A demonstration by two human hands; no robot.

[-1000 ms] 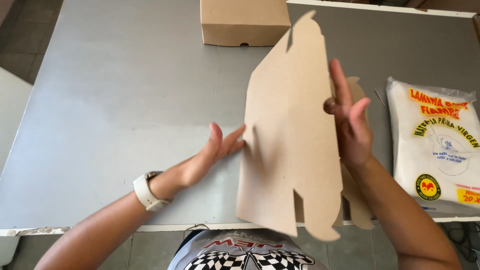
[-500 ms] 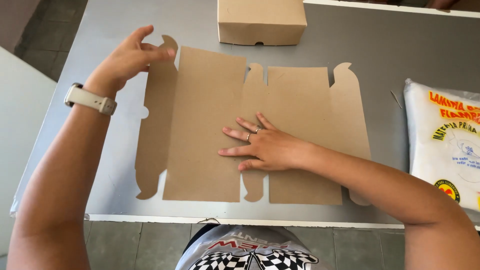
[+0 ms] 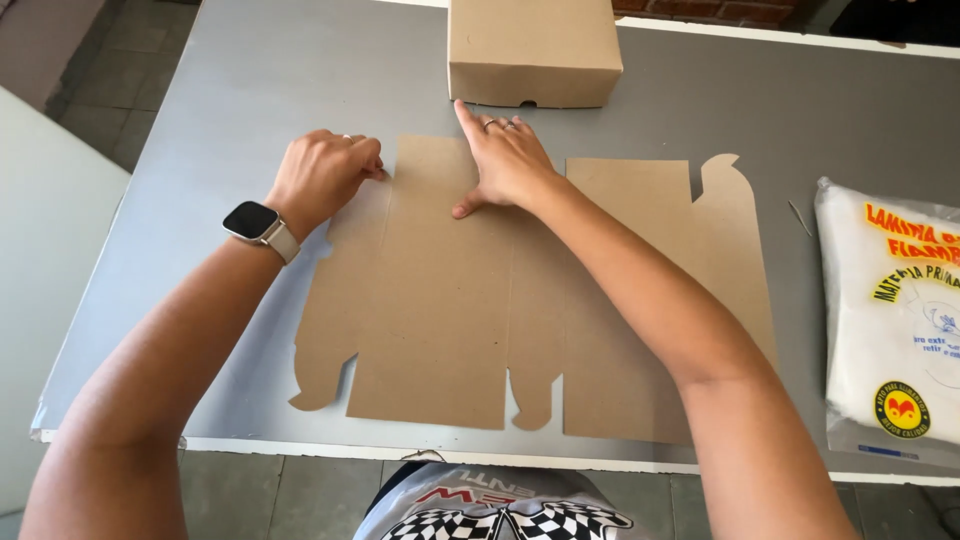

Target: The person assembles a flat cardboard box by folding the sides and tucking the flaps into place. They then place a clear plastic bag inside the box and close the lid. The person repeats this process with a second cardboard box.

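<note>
Lying flat on the grey desk [image 3: 200, 130], the unfolded cardboard sheet [image 3: 450, 320] is pinned near its far edge by the right hand [image 3: 505, 160], fingers spread and pressed down to steady it. The left hand [image 3: 320, 175] pinches the far corner of its left side flap, fingers curled together. A closed cardboard box [image 3: 530, 50] sits just beyond, a plastic bag [image 3: 895, 320] at right.

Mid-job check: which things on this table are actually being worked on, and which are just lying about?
In hand:
- flat cardboard blank, lying flat on the grey table
- left hand, at the blank's far left flap
- right hand, pressed flat on its far edge

Lying about:
- closed cardboard box, behind the blank
- white plastic bag, at the right
</note>
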